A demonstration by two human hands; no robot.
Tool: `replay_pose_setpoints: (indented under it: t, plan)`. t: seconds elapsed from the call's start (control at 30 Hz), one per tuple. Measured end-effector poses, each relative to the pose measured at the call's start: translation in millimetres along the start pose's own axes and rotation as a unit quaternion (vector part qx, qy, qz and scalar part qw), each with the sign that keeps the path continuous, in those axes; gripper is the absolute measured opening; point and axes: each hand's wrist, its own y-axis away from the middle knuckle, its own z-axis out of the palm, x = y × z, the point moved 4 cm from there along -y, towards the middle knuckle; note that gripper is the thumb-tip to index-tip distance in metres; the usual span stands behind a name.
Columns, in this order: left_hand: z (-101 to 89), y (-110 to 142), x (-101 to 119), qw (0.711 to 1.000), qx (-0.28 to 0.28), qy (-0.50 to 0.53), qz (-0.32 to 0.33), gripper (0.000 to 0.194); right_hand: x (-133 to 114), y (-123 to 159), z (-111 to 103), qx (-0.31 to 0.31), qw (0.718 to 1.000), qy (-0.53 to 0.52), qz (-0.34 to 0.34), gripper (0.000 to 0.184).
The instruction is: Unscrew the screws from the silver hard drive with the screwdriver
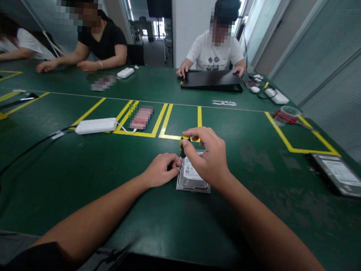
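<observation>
A silver hard drive (192, 181) lies flat on the green table (101, 179) in front of me. My right hand (208, 157) is closed round the yellow and black handle of a screwdriver (183, 146), which stands upright over the drive's left edge. My left hand (161, 169) sits just left of the drive, its fingers pinched together at the screwdriver's shaft near the tip. What lies under the tip is hidden by my fingers.
A white power adapter (96, 125) with a black cable (16, 163) lies to the left. A flat dark device (341, 175) rests at the right. Yellow tape marks boxes (165, 123). Three people sit across the table; one has hands on a black laptop (212, 80).
</observation>
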Motion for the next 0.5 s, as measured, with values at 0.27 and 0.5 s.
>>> replay_pose_setpoints:
  t: [0.27, 0.5]
  plan:
    - [0.7, 0, -1, 1.000, 0.004, 0.002, 0.008, 0.011, -1, 1, 1, -0.016, 1.000, -0.004, 0.007, 0.012]
    - [0.7, 1, -1, 1.000, 0.012, 0.012, 0.009, 0.010, 5, 5, 10, -0.086, 0.996, 0.000, 0.038, 0.031]
